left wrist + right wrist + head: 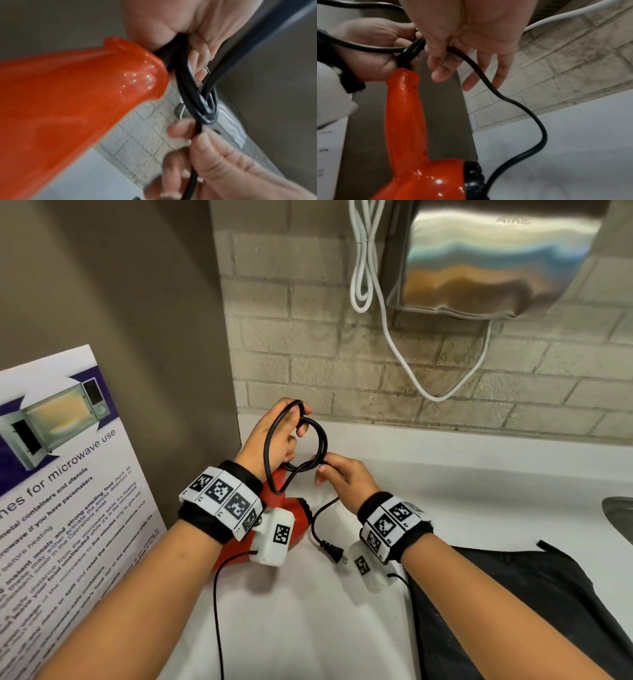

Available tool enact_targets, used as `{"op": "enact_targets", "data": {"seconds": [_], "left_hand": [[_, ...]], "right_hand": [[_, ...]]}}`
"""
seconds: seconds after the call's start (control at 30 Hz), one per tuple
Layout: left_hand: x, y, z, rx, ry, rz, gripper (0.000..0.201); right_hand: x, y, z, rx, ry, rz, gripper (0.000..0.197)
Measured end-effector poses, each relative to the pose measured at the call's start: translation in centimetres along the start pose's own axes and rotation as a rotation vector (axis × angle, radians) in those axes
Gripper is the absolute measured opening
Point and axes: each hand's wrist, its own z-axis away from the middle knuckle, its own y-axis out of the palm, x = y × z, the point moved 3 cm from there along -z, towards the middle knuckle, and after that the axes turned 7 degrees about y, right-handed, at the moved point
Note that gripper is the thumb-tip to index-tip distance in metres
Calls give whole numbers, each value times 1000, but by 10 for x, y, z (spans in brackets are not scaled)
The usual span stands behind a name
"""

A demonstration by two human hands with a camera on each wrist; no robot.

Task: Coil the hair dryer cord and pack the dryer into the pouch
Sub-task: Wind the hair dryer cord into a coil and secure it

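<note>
Both hands are closed on the black rubber cord (310, 446): loops are held by the left hand (274, 440), the free strand pinched by the right hand (346, 477). Only the right wrist view shows the glossy orange plastic hair dryer (406, 121) whole; "microwave use" is read on the white poster (68, 474) at left.

Black cord (188, 83) loops — orange dryer (68, 108)

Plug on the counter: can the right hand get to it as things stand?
Probably yes, once freed. The plug lies bare on the counter just below the right hand, nothing covering it, but that hand's grip is on the cord.
</note>
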Motion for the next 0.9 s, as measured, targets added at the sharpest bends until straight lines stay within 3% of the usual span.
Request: {"op": "enact_targets", "data": {"seconds": [0.1,0.2,0.27,0.37,0.43,0.53,0.63,0.77,0.9], "left_hand": [[0,-2,0,-2,-41,85,28],[-2,-7,3,-15,-46,97,32],[-2,-10,5,-14,-44,68,32],[-2,-13,6,-2,-16,17,30],[-2,-12,5,15,9,-26,28],[-1,-5,3,60,50,-75,25],[-1,1,2,101,88,-132,22],[-2,2,4,114,92,-175,22],[-3,2,5,91,10,-82,27]], "right_hand": [[-27,-5,-1,-98,232,-18,23],[-69,-15,6,-43,595,59,23],[-86,-23,16,-10,729,166,24],[-71,-33,19,8,624,358,43],[-41,-34,15,-16,487,272,55],[17,-28,10,-155,158,44,42],[60,-16,7,-290,-119,-21,35],[75,-9,2,-407,-183,-70,19],[70,-7,-2,-397,-165,-78,14]]}}
